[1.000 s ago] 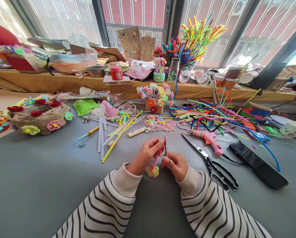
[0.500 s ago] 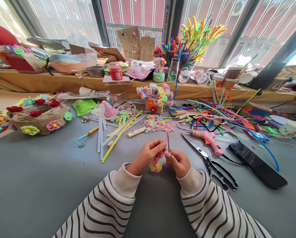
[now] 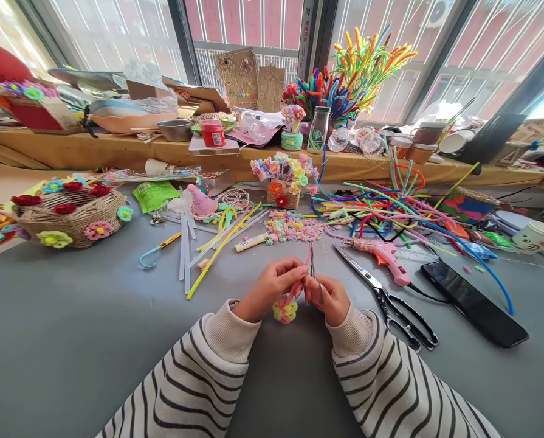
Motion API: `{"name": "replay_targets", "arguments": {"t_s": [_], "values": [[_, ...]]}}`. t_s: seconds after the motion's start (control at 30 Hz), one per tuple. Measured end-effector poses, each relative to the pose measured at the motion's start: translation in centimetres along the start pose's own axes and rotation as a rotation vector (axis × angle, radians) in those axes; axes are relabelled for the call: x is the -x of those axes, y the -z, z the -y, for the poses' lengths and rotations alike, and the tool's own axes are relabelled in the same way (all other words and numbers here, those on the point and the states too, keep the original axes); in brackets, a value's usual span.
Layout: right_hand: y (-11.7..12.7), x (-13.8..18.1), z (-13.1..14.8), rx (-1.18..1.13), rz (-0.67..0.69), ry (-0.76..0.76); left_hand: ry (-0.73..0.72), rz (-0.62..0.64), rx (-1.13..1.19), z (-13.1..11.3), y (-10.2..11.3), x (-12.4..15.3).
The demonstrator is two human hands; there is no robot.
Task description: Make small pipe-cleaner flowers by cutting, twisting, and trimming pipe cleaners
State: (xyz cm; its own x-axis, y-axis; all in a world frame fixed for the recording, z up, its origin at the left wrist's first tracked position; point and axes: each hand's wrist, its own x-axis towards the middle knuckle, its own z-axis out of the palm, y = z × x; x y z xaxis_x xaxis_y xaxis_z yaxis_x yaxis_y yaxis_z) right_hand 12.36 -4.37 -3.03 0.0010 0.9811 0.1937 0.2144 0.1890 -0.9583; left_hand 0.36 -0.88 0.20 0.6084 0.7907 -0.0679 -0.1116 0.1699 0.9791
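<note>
My left hand (image 3: 268, 289) pinches the pink stem of a small pipe-cleaner flower (image 3: 285, 310), whose yellow and pink head hangs below my fingers. My right hand (image 3: 330, 298) is closed around a thin metal tool (image 3: 312, 265) whose tips point up beside the stem. Both hands meet above the grey table (image 3: 71, 328), near its front middle.
Large black-handled scissors (image 3: 385, 298), a pink glue gun (image 3: 383, 258) and a black phone (image 3: 472, 304) lie to the right. Loose pipe cleaners (image 3: 381, 213) spread behind them. A rope basket with flowers (image 3: 71, 216) stands at the left, small flower pieces (image 3: 292, 228) ahead.
The flower has tilted and shifted slightly right between my hands. My right hand moved a little left and up, bringing the tool's tips closer to the stem.
</note>
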Motion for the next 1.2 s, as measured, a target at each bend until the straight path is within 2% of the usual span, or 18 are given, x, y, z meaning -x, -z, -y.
{"name": "replay_targets", "arguments": {"t_s": [0.23,0.4,0.6,0.8,0.93,1.1,1.2], "values": [[0.11,-0.18,-0.42,0.097,-0.07,-0.004,0.024,-0.043,0.051,0.16,0.23,-0.24],[0.09,-0.13,-0.01,-0.007,-0.002,-0.031,0.049,-0.025,0.043,0.1,0.14,-0.23],[0.06,-0.18,-0.05,0.049,-0.064,-0.029,0.037,-0.046,0.034,0.41,0.27,-0.35],[0.0,-0.1,0.1,-0.009,-0.008,-0.02,0.029,-0.013,0.046,0.44,0.22,-0.33],[0.04,-0.11,0.07,0.047,-0.045,-0.006,0.035,-0.021,0.037,0.44,0.25,-0.31],[0.08,-0.11,0.06,-0.05,0.005,-0.023,0.025,0.012,0.055,0.48,0.18,-0.29],[0.07,-0.16,0.1,-0.006,-0.04,-0.025,0.03,0.016,0.046,0.42,0.13,-0.27]]}}
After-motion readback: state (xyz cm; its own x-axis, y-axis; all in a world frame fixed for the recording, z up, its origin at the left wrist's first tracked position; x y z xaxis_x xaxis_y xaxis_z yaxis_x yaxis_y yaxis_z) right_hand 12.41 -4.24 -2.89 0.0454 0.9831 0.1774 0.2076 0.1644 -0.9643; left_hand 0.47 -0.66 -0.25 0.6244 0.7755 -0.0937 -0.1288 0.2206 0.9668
